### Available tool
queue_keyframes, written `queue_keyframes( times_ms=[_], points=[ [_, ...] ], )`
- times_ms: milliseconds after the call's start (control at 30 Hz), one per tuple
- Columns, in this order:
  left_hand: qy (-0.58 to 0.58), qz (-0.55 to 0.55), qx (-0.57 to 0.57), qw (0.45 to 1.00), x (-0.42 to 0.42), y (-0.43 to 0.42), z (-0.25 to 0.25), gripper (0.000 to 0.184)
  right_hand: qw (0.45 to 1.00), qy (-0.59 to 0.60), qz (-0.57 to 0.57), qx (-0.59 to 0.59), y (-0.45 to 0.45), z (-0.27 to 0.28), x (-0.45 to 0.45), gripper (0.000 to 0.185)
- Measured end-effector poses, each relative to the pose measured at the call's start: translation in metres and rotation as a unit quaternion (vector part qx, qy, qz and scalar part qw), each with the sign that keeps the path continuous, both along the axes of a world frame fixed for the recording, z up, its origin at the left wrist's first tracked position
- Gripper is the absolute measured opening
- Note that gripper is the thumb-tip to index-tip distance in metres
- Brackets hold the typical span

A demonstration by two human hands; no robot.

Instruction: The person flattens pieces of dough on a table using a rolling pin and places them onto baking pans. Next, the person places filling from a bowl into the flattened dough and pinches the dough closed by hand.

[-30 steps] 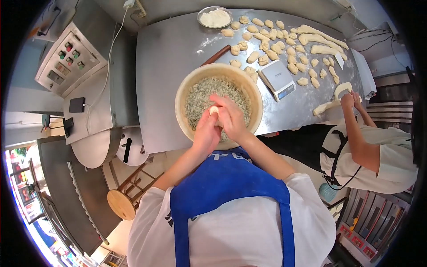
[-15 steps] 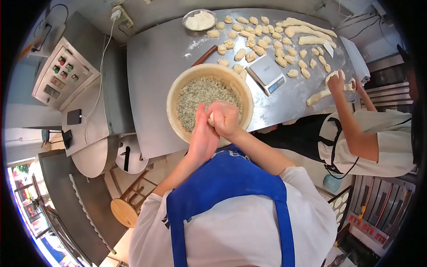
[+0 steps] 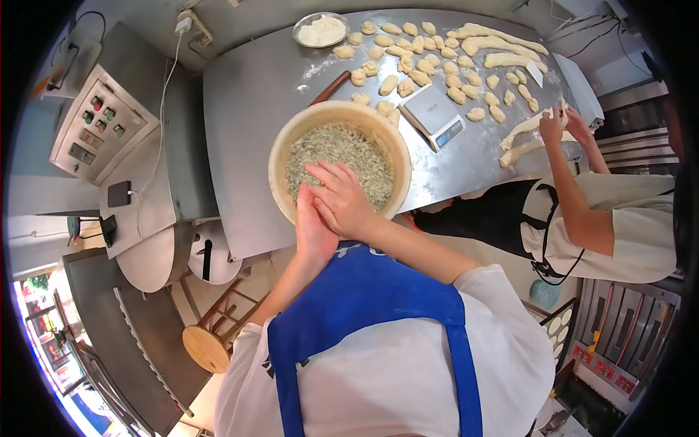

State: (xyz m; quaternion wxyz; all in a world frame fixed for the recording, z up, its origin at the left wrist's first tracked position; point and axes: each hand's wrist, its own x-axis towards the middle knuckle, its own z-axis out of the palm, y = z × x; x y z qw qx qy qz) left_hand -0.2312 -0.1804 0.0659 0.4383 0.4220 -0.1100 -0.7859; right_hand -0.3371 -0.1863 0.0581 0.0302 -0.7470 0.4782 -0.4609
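Over the near side of a large tub (image 3: 277,156) of chopped, greenish-grey filling (image 3: 364,153), my two hands are pressed together. My left hand (image 3: 313,231) is underneath, its palm cupped upward. Across it lies my right hand (image 3: 344,200), palm down, with fingers extended and slightly apart. Whatever lies between the palms is hidden now; a bit of pale dough showed there in the earlier view.
On the steel table (image 3: 244,138) are several dough pieces (image 3: 389,85), dough strips (image 3: 502,48), a digital scale (image 3: 431,113), a rolling pin (image 3: 330,87) and a flour bowl (image 3: 320,30). A co-worker's hands (image 3: 564,125) handle dough at right. A wooden stool (image 3: 206,348) stands lower left.
My right hand has gone from a closed fist to stretched fingers laid over my left palm. Both hands shifted slightly left. The co-worker's hands moved apart along the dough strip.
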Motion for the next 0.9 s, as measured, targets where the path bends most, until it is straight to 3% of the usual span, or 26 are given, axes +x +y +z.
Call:
queue_keyframes(
  times_ms=[33,67,100,267,367,467,533,567,600,700,833,900],
  points=[
    [0.0,0.001,0.001,1.0,0.003,0.0,-0.007,0.063,1.0,0.0,0.001,0.001,-0.002,-0.003,-0.003,0.027],
    [0.0,-0.025,0.028,0.999,0.008,-0.002,-0.015,0.065,0.983,-0.051,0.05,0.171,-0.007,-0.009,-0.007,0.019],
    [0.0,-0.051,0.057,0.997,0.012,-0.002,-0.017,0.067,0.932,-0.1,0.099,0.335,-0.009,-0.015,-0.008,0.019],
    [0.068,-0.092,0.035,0.993,0.018,0.017,-0.015,0.077,0.969,-0.015,0.009,0.245,-0.002,-0.031,0.007,0.042],
    [0.024,-0.103,0.019,0.994,0.023,0.028,-0.014,0.061,0.964,-0.018,0.021,0.263,0.006,-0.037,0.013,0.04],
    [-0.006,-0.108,-0.006,0.994,0.041,0.029,-0.05,0.058,0.935,-0.042,0.091,0.339,-0.002,-0.053,0.007,0.039],
    [-0.011,-0.118,0.059,0.991,0.055,0.023,-0.065,0.045,0.877,-0.08,0.039,0.473,-0.012,-0.062,-0.021,0.042],
    [0.015,-0.122,0.044,0.991,0.063,0.023,-0.067,0.04,0.881,0.104,-0.036,0.46,-0.01,-0.063,-0.036,0.045],
    [0.016,-0.12,0.043,0.992,0.067,0.022,-0.067,0.04,0.851,0.283,-0.11,0.429,-0.008,-0.063,-0.047,0.048],
    [0.025,-0.06,0.084,0.994,0.072,0.018,-0.053,0.038,0.824,0.388,-0.102,0.4,0.012,-0.109,-0.054,0.052],
    [0.03,-0.066,0.083,0.994,0.064,0.016,-0.038,0.041,0.811,0.426,-0.088,0.39,0.013,-0.106,-0.041,0.052],
    [0.084,-0.069,0.078,0.991,0.063,0.012,-0.045,0.034,0.831,0.416,-0.072,0.362,0.012,-0.11,-0.043,0.049]
  ],
)
